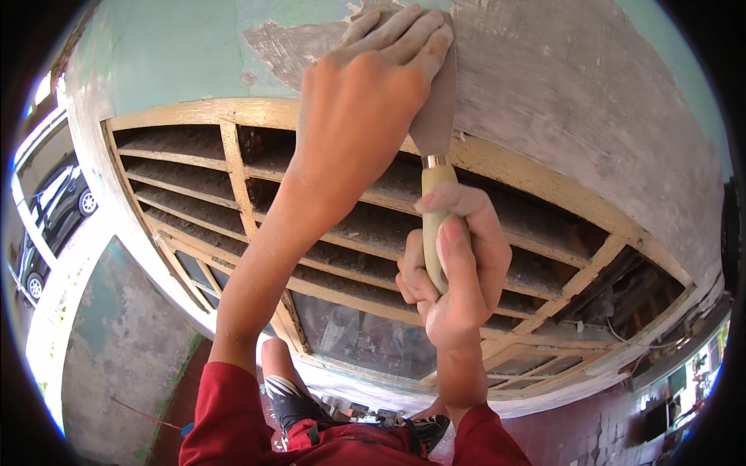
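Observation:
A putty knife (pixel 437 116) with a broad metal blade and a pale handle stands against the wall (pixel 544 74). My right hand (pixel 464 264) is closed around its handle, thumb along the grip. Dusty and stretched out, the fingers of my left hand (pixel 365 101) lie flat over the blade's upper left part, pressing it to the wall; what is under the palm is hidden. Around the blade the surface is grey and scraped, with green paint (pixel 171 58) to the left and a rough grey patch (pixel 284 50) beside my left fingers.
Below the scraped area runs a wooden vent frame (pixel 233 167) with dusty slats and dark gaps. Glass panes (pixel 365 330) sit under it. A loose wire (pixel 633 338) hangs at the right. A dark car (pixel 58 210) is outside at the far left.

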The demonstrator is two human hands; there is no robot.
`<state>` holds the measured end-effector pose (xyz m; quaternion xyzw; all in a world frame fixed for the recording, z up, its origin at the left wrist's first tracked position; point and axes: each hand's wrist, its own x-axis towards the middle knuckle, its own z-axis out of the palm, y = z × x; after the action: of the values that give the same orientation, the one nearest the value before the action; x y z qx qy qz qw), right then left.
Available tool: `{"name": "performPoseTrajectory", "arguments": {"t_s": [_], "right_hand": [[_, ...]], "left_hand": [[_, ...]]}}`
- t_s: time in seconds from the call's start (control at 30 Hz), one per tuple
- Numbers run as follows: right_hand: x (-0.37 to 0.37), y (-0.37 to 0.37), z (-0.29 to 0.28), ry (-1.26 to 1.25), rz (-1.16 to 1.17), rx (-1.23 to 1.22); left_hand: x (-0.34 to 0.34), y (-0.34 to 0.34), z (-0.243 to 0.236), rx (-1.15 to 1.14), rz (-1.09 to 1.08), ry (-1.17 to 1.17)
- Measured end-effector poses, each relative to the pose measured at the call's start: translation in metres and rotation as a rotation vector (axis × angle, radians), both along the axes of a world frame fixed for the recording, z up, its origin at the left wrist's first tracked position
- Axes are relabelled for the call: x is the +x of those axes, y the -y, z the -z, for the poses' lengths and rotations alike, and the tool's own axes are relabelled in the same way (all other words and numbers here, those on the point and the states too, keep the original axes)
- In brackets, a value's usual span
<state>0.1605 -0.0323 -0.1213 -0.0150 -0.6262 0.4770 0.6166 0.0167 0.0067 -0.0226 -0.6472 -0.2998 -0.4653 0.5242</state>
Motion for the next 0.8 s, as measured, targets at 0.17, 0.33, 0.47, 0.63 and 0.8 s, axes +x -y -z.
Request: {"name": "performPoseTrajectory", "arguments": {"t_s": [0.17,0.33,0.47,0.63,0.8], "right_hand": [[-0.003,0.003,-0.006,0.015,0.016,0.018],[-0.011,-0.001,0.001,-0.008,0.041,0.0],[-0.01,0.002,-0.002,0.009,0.062,0.003],[-0.019,0.003,0.002,0.018,0.158,-0.047],[-0.017,0.009,-0.004,-0.001,0.132,-0.039]], "left_hand": [[-0.006,-0.002,-0.002,0.008,0.014,0.005],[-0.009,-0.006,0.001,0.019,-0.009,-0.014],[-0.009,-0.002,-0.002,0.011,0.017,-0.044],[-0.01,-0.017,0.003,0.023,0.134,-0.001],[-0.01,-0.019,0.004,0.069,0.078,0.03]]}}
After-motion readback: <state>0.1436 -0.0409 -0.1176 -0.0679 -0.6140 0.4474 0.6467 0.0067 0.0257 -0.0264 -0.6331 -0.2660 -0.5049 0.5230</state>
